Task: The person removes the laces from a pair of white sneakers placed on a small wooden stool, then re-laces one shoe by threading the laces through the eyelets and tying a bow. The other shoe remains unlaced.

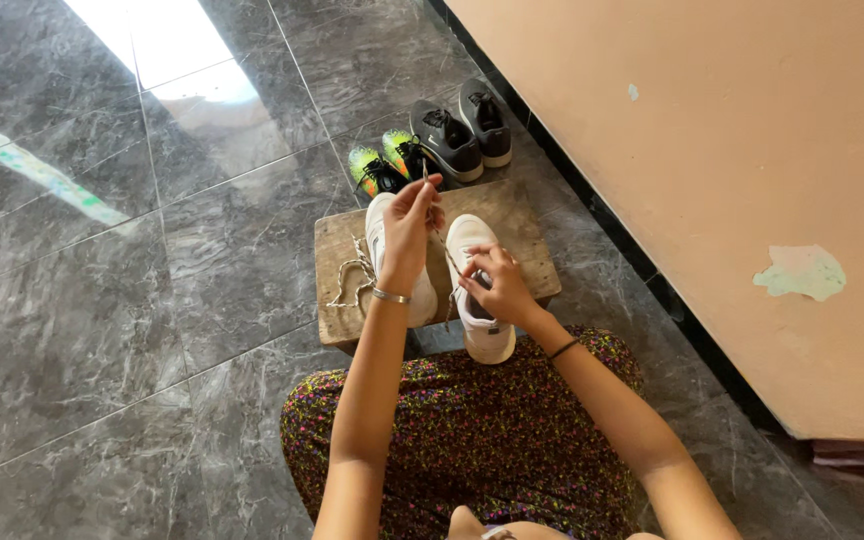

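Note:
Two white sneakers stand side by side on a low wooden stool (pixel 527 255). My left hand (pixel 407 225) is raised over the left sneaker (pixel 422 300) and pinches a beige shoelace (pixel 444 250) pulled taut upward. My right hand (pixel 497 285) rests on the right sneaker (pixel 477 235) at its lacing and holds the lower part of the same lace. A loose lace (pixel 350 280) lies coiled on the stool to the left of the shoes.
Beyond the stool on the grey marble floor sit a pair of green-and-orange shoes (pixel 382 165) and a pair of dark grey sneakers (pixel 462 130). A peach wall (pixel 732 150) with a black skirting runs along the right. My lap in a floral skirt (pixel 482 440) is below.

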